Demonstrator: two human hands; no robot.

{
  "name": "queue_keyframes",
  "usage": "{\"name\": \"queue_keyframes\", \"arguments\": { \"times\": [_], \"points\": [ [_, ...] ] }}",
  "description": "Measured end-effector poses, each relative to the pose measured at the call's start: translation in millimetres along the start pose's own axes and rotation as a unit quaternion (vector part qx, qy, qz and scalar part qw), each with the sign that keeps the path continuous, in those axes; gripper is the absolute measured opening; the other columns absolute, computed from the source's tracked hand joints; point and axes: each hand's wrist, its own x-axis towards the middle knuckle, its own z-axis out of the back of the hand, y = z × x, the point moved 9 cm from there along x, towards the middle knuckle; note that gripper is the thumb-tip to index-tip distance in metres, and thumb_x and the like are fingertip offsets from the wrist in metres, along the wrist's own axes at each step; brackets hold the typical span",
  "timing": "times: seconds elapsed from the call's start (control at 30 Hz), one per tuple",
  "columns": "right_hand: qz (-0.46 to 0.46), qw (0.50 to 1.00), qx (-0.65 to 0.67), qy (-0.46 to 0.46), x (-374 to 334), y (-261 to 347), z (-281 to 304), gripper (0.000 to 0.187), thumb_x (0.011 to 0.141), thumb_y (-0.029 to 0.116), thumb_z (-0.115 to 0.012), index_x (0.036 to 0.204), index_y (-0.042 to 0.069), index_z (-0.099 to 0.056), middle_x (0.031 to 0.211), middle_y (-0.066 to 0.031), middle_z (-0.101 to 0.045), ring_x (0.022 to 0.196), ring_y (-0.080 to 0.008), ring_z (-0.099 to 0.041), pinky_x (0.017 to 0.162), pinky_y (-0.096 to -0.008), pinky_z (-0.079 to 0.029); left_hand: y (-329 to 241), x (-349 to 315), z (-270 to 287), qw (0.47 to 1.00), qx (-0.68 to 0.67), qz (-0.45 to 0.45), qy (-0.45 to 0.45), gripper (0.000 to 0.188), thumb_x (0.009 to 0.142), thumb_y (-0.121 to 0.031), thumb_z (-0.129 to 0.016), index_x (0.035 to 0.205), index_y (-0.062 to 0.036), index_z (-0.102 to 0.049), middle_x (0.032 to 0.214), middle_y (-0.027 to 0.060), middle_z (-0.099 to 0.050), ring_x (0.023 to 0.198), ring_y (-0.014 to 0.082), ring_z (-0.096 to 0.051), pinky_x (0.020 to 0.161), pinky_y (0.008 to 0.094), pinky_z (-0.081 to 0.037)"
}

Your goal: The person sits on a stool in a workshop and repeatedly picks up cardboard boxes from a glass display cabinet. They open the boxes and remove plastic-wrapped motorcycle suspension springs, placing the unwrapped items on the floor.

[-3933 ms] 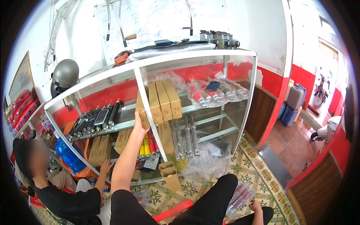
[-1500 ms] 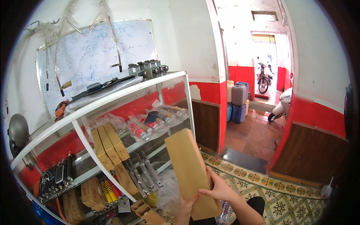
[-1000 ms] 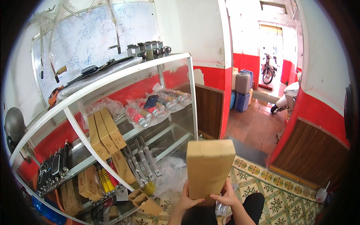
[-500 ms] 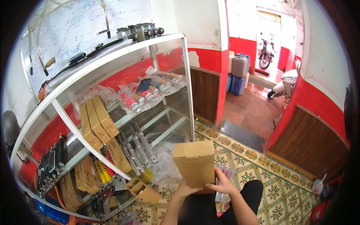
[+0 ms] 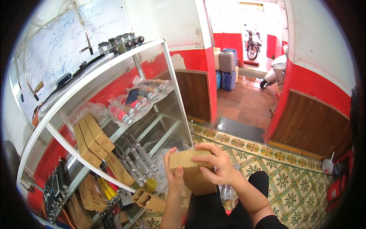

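A brown cardboard box point(image 5: 198, 184) stands upright in front of my lap, its top end tilted toward me. My left hand point(image 5: 175, 175) holds its left side, with the thumb on the near face and the fingers round the far side. My right hand point(image 5: 221, 166) grips the top right corner, fingers lying over the top and the thumb at its edge. The top looks closed. What is inside the box is hidden. An opened small carton point(image 5: 152, 201) lies left of my left arm.
On the left, a glass-sided shelf point(image 5: 169, 68) carries long cardboard boxes point(image 5: 91, 141), bagged red shock absorbers point(image 5: 121, 114), grey fork tubes point(image 5: 139, 160) and yellow springs point(image 5: 106, 189). A doorway beyond shows plastic canisters point(image 5: 228, 72) and a motorcycle point(image 5: 252, 45). Patterned tiles point(image 5: 289, 183) cover the floor.
Both hands have moved from the box's lower end up to its top end. The box has tipped, so its top now faces me. The view has shifted slightly to the right.
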Motion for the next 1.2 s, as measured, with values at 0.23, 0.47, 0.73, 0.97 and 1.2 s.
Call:
{"name": "queue_keyframes", "arguments": {
  "times": [0.23,0.47,0.73,0.97,1.2],
  "points": [
    [-0.032,0.998,-0.047,-0.010,-3.0,1.9,9.8,0.032,0.066,0.008,-0.071,0.098,0.008,-0.070,0.110,-0.0141,-0.061,0.101,-0.0311,-0.061,0.087,-0.0397,-0.050,5.5,-7.0,-11.5,1.000,-0.011,0.012,0.012,0.090,0.081,-0.063,-0.064,0.136,0.0021,-0.037,0.118,0.0092,-0.048,0.106,0.0172,-0.050,0.093,0.0306,-0.040],
    [-0.020,0.997,-0.040,0.060,-1.0,7.7,7.8,0.034,0.061,0.009,-0.078,0.095,0.007,-0.074,0.114,-0.0144,-0.062,0.103,-0.0285,-0.061,0.088,-0.0382,-0.050,9.3,-15.5,-8.4,0.996,-0.083,0.025,0.022,0.094,0.077,-0.057,-0.071,0.139,0.0010,-0.032,0.122,0.0113,-0.049,0.113,0.0197,-0.050,0.097,0.0321,-0.040],
    [-0.031,0.994,-0.006,0.101,7.6,-1.6,7.5,0.038,0.063,0.016,-0.084,0.098,0.008,-0.073,0.110,-0.0135,-0.063,0.101,-0.0278,-0.062,0.086,-0.0359,-0.050,23.2,-15.3,-8.8,0.982,-0.174,0.054,0.051,0.113,0.058,-0.043,-0.089,0.143,-0.0018,-0.027,0.126,0.0128,-0.051,0.118,0.0223,-0.051,0.100,0.0351,-0.040],
    [-0.049,0.992,-0.095,0.063,27.4,13.5,9.0,0.050,0.064,0.018,-0.081,0.108,0.004,-0.064,0.095,-0.0117,-0.068,0.088,-0.0278,-0.066,0.085,-0.0387,-0.050,26.6,-14.2,-7.3,0.978,-0.192,0.060,0.062,0.115,0.054,-0.037,-0.091,0.143,-0.0037,-0.027,0.128,0.0122,-0.050,0.119,0.0225,-0.051,0.100,0.0356,-0.040],
    [-0.172,0.985,0.006,-0.012,31.3,-11.1,19.2,0.038,0.073,0.015,-0.075,0.106,0.002,-0.063,0.081,-0.0124,-0.070,0.079,-0.0229,-0.069,0.078,-0.0326,-0.052,23.4,-16.4,-12.5,0.973,-0.208,0.082,0.049,0.117,0.053,-0.039,-0.091,0.143,-0.0036,-0.026,0.131,0.0116,-0.048,0.123,0.0230,-0.047,0.102,0.0370,-0.040]
  ]
}}
